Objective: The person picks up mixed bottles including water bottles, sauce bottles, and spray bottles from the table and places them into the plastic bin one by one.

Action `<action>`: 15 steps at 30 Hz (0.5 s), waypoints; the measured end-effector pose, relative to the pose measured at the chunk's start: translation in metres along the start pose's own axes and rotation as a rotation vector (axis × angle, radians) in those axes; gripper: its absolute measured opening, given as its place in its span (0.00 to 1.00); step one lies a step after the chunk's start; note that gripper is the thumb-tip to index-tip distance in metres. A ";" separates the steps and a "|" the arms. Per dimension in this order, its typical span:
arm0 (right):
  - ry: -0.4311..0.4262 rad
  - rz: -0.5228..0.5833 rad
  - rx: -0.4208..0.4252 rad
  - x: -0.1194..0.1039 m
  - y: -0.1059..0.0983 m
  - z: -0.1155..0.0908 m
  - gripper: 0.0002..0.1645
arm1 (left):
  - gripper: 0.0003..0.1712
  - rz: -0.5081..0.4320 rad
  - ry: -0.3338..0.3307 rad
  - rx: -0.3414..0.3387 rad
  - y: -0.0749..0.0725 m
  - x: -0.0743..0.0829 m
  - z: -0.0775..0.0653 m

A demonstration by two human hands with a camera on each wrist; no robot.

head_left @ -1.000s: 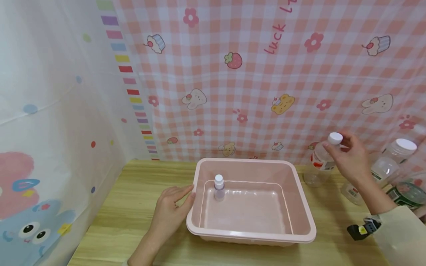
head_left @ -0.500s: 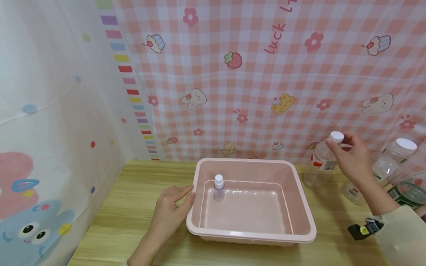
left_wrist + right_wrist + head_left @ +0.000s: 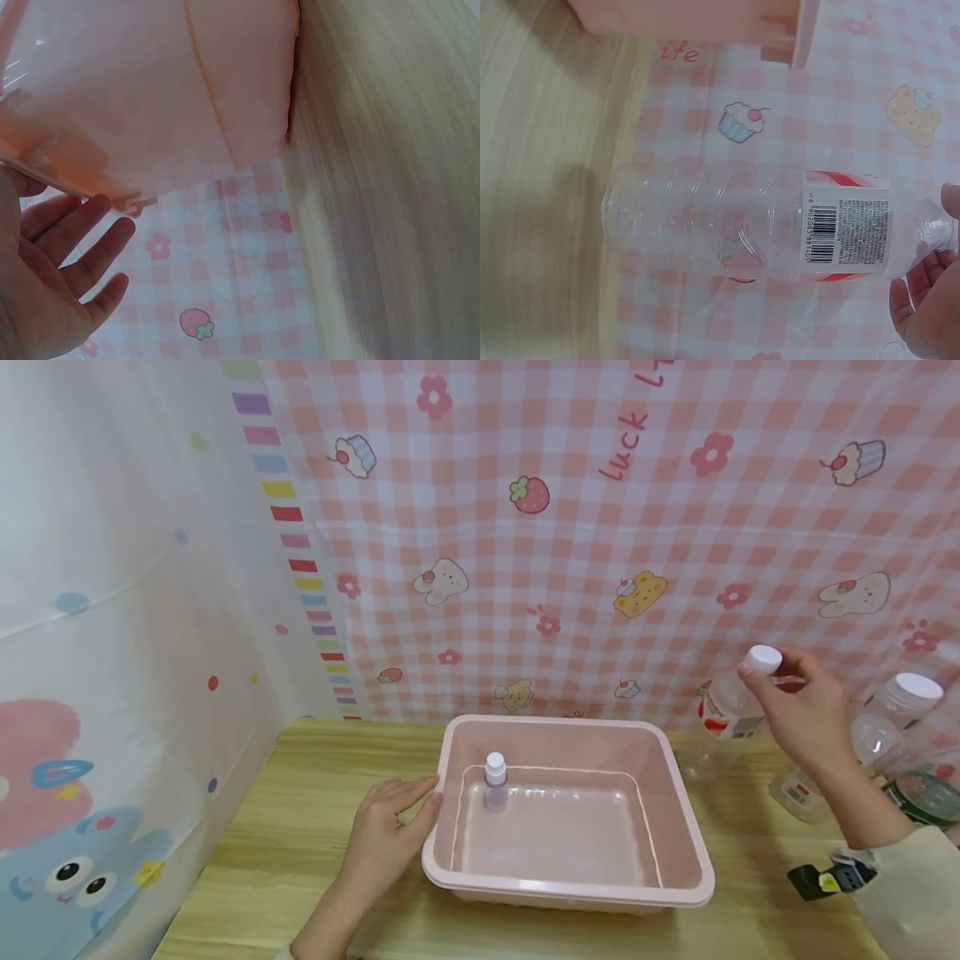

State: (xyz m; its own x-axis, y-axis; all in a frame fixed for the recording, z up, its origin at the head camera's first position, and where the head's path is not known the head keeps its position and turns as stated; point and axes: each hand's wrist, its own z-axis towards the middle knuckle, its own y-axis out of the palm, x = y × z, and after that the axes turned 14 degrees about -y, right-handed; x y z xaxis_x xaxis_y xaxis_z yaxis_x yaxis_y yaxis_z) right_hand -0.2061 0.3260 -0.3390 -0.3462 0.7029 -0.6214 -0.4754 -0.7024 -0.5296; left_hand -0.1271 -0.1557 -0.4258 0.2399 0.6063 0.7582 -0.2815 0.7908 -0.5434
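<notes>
My right hand point(image 3: 813, 710) pinches the neck of a clear plastic bottle point(image 3: 731, 714) just under its white cap. The bottle is near upright, with a red and white label point(image 3: 847, 225) and see-through walls; its base is close over the table at the back right. Left of it stands a pink plastic basin point(image 3: 577, 889). My left hand point(image 3: 393, 827) touches the basin's left rim with fingers extended, also seen in the left wrist view with the fingertips point(image 3: 97, 206) right at the rim. A small bottle with a white cap point(image 3: 496, 781) stands inside the basin, at its left.
Behind the right forearm are a clear jar with a white lid point(image 3: 907, 702), a clear bottle lying on its side point(image 3: 802, 793) and a container with a green label point(image 3: 922, 797). A pink checked cloth point(image 3: 480, 535) hangs behind the wooden table point(image 3: 300, 827).
My right hand has risen a little and shifted slightly right with the bottle's cap end. My left hand and the basin have stayed in place.
</notes>
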 end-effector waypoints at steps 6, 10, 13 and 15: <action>-0.024 0.017 0.056 -0.010 -0.003 0.002 0.32 | 0.15 0.007 0.002 0.007 0.001 0.001 0.000; -0.031 0.050 0.082 -0.018 -0.006 0.003 0.28 | 0.15 0.005 0.007 0.010 0.000 0.002 0.000; -0.027 0.066 0.108 -0.025 -0.010 0.005 0.24 | 0.15 0.004 0.010 0.011 0.000 0.001 0.000; -0.035 0.066 0.125 -0.031 -0.013 0.005 0.23 | 0.15 0.004 0.014 0.013 0.000 0.001 -0.001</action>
State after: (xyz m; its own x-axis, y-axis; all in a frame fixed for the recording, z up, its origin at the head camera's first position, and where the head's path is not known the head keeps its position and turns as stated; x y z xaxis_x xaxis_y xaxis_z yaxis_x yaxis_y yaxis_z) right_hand -0.1939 0.3138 -0.3102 -0.4068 0.6604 -0.6311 -0.5467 -0.7295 -0.4109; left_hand -0.1262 -0.1545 -0.4252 0.2513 0.6104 0.7512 -0.2941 0.7875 -0.5415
